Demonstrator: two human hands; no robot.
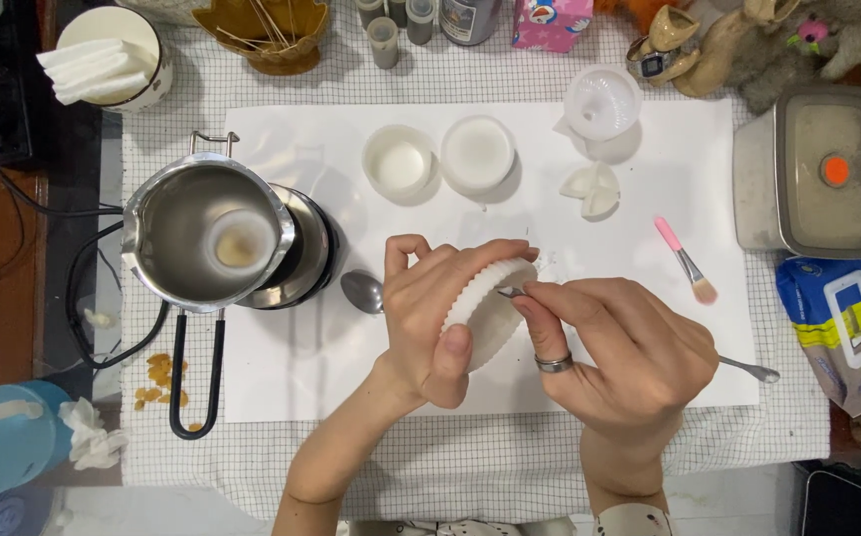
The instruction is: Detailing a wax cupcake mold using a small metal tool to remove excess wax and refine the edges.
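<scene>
Now, closest in, the left hand (430, 318) cups a white ridged mould (485, 310) over the white sheet (291, 387), fingers curled over its top edge and thumb pressed on its near side. The right hand (621, 352), a ring on one finger, pinches a thin metal tool (510, 292) between thumb and fingertips, its tip at the mould's rim. To do this well, it looks wise to keep the tip shallow and turn the mould, not the wrist. Just behind lies a spoon (361, 291), beside it a steel pot (207, 243) on a small burner. Further back sit two round white cups (399, 162), a pink brush (687, 261) and a lidded container (833, 174).
</scene>
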